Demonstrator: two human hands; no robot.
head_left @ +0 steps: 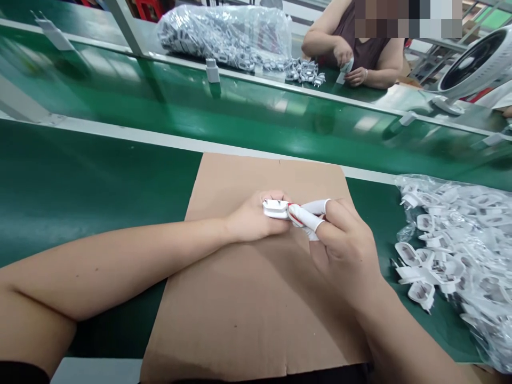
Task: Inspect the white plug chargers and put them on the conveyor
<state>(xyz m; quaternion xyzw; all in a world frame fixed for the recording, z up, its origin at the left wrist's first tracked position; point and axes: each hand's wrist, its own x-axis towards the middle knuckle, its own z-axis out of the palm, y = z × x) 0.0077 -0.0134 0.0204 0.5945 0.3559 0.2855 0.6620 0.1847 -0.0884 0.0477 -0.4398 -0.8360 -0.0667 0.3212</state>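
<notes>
My left hand is closed around a white plug adapter, whose two pins point up and away from me. From the right, my right hand meets it, with white covers on several fingertips. Those fingers pinch at the adapter's right end, where a bit of red shows; whether they hold a separate small piece is hidden. Both hands are above a sheet of brown cardboard on the green work surface.
Loose white plug parts spill from a clear plastic bag at right. Beyond a pale rail, a green conveyor belt carries white adapters. Across it are a large bag of parts, a co-worker's hands and a fan.
</notes>
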